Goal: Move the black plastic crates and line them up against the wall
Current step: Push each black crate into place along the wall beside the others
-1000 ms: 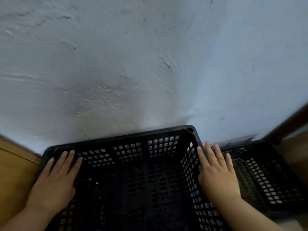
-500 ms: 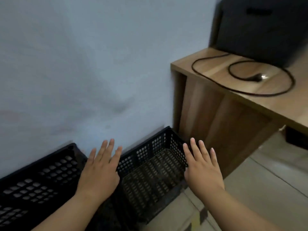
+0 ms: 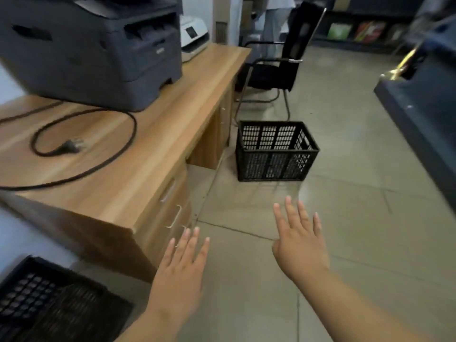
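both hands were out front, palms down, fingers straight and spread, gripping nothing at all: the left hand [image 3: 181,270] hung low, the right hand [image 3: 299,245] a touch ahead of it and off to its right, over the tiled floor [image 3: 357,218]. ahead of the right hand and well apart from it, a black crate [image 3: 274,154] stood upright on the tiles, near the far end of the wooden desk [image 3: 138,169] and just in front of a black chair [image 3: 278,70]. that desk ran along the left of the left hand, its near corner and drawer handles [image 3: 170,193] close to the left fingertips. up on its top sat a dark printer [image 3: 98,50], a loose black cable [image 3: 130,134] looping round with its plug [image 3: 70,146] lying free, and a white machine [image 3: 193,37] further back. behind and left of the left hand, a second black crate [image 3: 49,302] sat by the pale wall [image 3: 19,238], cut off by the frame's corner. far right of the right hand a dark bulky shape [image 3: 419,107] was too blurred to name. beyond the chair a standing person [image 3: 274,23] showed only partly, cropped at the top edge.
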Motion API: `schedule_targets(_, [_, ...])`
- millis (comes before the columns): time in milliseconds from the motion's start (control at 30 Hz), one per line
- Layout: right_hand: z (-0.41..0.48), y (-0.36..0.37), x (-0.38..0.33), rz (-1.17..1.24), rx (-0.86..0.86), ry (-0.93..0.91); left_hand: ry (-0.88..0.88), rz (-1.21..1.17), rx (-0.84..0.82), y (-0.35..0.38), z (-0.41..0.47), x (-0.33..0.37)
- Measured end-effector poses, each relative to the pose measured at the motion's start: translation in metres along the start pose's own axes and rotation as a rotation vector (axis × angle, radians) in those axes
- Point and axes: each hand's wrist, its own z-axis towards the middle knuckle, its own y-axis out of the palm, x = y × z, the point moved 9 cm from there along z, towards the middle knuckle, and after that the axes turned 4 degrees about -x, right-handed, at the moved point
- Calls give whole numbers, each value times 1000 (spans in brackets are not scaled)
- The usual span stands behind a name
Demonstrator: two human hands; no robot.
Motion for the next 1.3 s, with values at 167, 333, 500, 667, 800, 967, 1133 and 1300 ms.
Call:
schedule_targets(167, [55,5,94,-106,-40,139,105,12,55,-14,120,62])
schedule_targets(333, [138,30,166,-48,-147,204,91,15,85,-11,242,81])
schedule_targets(500, [251,59,221,-36,-245,286,11,18,49,-2,367,56])
schedule_targets(667, [359,84,272,-23,-314,319,-110,-50,34,-24,481,25])
schedule_targets(800, [441,101,310,-18,-345,309,-171,0,-75,-18,565,20])
schedule_targets(967, [554,129,356,24,-359,276,-242,103,-158,3,674,21])
schedule_targets(1133, [668,169,402,25,-433,226,-319,116,-169,25,783,26])
schedule_targets(1300, [752,238,431,-36,-500,193,-369,121,-260,74,871,23])
